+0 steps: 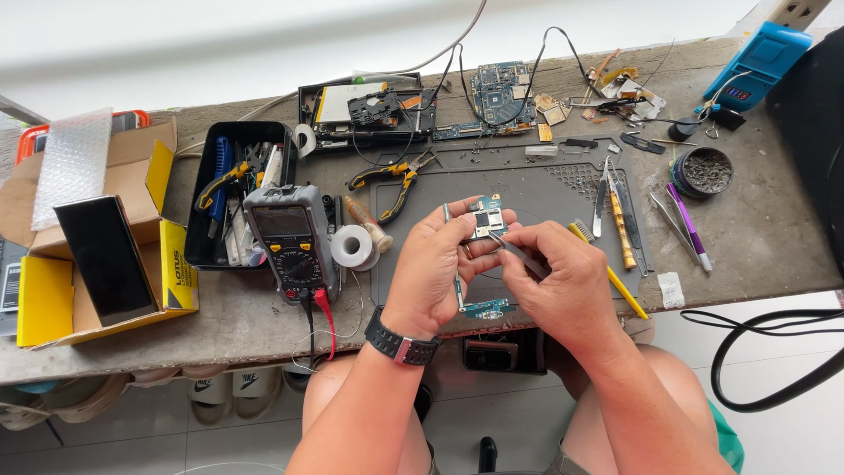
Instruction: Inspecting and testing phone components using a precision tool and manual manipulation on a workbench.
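grey worn worktop [756,237] against a white wall, white tiled floor below. one dark mat [536,189], one multimeter [293,239], one black tray [198,251] of tools, one cardboard box [132,176]. left hand [431,273] grip clamped on one small circuit board [486,216] over the mat; right hand [554,286] grip pinched on one pair of tweezers [519,253] touching it.

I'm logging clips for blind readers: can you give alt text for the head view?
Over a grey work mat, the left hand holds a small circuit board while the right hand touches tweezers to it. A multimeter, pliers and a tool tray lie on the left.
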